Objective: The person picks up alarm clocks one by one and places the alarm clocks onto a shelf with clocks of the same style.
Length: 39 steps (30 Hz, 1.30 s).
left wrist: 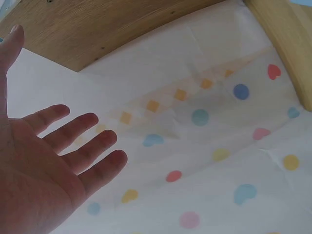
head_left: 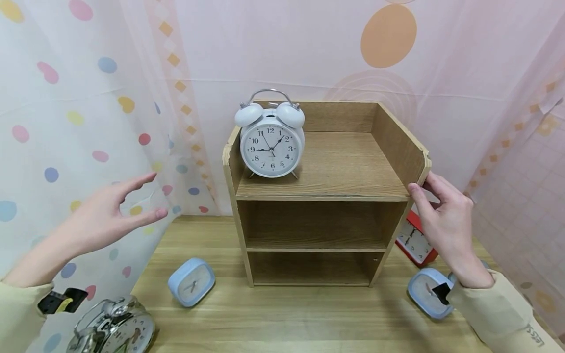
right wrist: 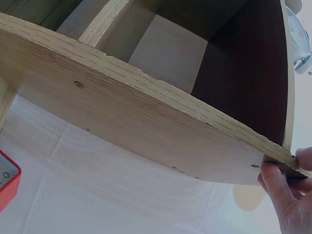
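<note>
A small wooden shelf unit (head_left: 324,193) stands upright on the table, two compartments below its walled top. On the top, at the left, sits a white twin-bell alarm clock (head_left: 271,142). My right hand (head_left: 446,220) pinches the front edge of the shelf's right side panel, thumb in front and fingers on the outer face; the right wrist view shows the same grip on the panel (right wrist: 161,131). To the left of the shelf, my left hand (head_left: 115,213) is held in the air with fingers spread and nothing in it. Its open palm (left wrist: 44,180) shows in the left wrist view.
A light blue clock (head_left: 191,283) lies on the table left of the shelf. Another blue clock (head_left: 429,292) and a red clock (head_left: 416,240) are on the right, partly behind my right arm. At bottom left is a silver twin-bell clock (head_left: 128,333). Patterned curtains (head_left: 282,54) hang behind.
</note>
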Tool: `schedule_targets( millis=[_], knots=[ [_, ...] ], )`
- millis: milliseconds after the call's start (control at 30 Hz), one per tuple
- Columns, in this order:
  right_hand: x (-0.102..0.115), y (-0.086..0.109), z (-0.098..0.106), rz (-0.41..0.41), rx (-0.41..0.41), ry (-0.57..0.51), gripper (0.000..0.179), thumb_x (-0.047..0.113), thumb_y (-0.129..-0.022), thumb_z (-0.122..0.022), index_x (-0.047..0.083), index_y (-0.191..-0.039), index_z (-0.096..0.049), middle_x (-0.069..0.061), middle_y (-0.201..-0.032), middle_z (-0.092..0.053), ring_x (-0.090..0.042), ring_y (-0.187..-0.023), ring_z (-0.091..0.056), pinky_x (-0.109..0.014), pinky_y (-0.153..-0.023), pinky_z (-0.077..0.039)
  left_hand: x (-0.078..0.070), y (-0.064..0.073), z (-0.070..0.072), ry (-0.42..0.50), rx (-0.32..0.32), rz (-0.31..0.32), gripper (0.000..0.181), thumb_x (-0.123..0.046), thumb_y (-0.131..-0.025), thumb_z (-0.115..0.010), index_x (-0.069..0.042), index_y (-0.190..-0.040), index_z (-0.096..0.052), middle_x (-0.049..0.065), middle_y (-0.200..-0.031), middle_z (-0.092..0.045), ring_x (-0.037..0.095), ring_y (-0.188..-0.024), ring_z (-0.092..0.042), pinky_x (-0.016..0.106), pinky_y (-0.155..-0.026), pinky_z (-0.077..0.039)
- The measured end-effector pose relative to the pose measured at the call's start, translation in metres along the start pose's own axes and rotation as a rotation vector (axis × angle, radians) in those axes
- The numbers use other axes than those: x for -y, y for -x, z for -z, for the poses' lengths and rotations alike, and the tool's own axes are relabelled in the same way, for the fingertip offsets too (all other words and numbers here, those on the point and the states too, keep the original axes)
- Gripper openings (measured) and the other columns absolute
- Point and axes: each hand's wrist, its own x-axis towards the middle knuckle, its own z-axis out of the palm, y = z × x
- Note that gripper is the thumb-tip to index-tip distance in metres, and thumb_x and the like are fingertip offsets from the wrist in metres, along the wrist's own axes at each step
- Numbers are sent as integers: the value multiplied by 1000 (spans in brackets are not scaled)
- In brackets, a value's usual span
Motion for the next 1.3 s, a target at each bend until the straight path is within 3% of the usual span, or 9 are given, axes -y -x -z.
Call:
schedule_targets(
  millis=[133,733,867,933,1000,1100,1200,1233,1300],
  knots=[
    [-1,0,0,-1,2,0,33,7,-99,-71,5,-132,-73,-10,-117,-78,28,-102,-58,5,-74,-48,9,7,-8,-8,8,20,91,-50,-99,-70,-15,-169,-24,28,-167,-36,61,-143,-39,75,-101,-42],
    [-2,0,0,1,12,-18,35,4,-98,-72,3,-133,-72,-24,-121,-75,29,-104,-56,6,-75,-47,48,36,-36,-29,20,64,93,-52,-98,-71,-16,-169,-23,29,-165,-39,63,-144,-36,75,-98,-41],
    [-2,0,0,-2,10,-22,35,4,-99,-71,4,-134,-72,-24,-121,-75,28,-103,-57,6,-75,-48,49,46,-40,-24,58,107,94,-54,-99,-68,-18,-170,-18,37,-163,-34,46,-93,-73,52,-70,-59],
    [-2,1,0,-3,10,-20,35,5,-99,-71,4,-134,-72,-24,-121,-76,28,-103,-57,6,-75,-48,49,53,-42,-16,79,139,94,-55,-100,-66,-17,-171,-16,38,-155,-44,30,-55,-66,39,-49,-54],
    [-2,1,0,-4,10,-16,35,5,-99,-71,5,-134,-72,-23,-120,-76,28,-103,-57,6,-75,-48,52,59,-45,-10,94,168,94,-55,-101,-64,-17,-171,-14,40,-152,-45,21,-38,-52,34,-41,-49],
    [-2,0,0,-6,7,-16,35,5,-99,-71,5,-134,-72,-23,-119,-76,28,-102,-57,6,-75,-48,61,65,-53,-41,55,148,93,-52,-100,-68,-10,-169,-22,40,-149,-50,42,-79,-71,52,-70,-59],
    [-2,0,0,-9,5,-19,35,5,-99,-71,5,-134,-72,-22,-120,-76,29,-102,-57,6,-75,-48,72,71,-60,-75,24,128,92,-52,-97,-72,-5,-165,-31,42,-154,-44,61,-124,-55,71,-90,-50],
    [-2,0,0,-10,5,-18,36,5,-99,-71,5,-135,-72,-22,-121,-76,29,-102,-57,6,-75,-48,75,72,-62,-88,25,130,92,-53,-97,-72,-3,-164,-32,41,-154,-45,66,-131,-46,75,-92,-46],
    [-2,0,0,-12,4,-17,36,5,-99,-71,5,-135,-72,-15,-120,-77,29,-102,-57,6,-75,-48,81,78,-66,-109,47,156,94,-56,-97,-70,-2,-163,-32,39,-139,-59,54,-110,-65,60,-82,-55]
  ],
)
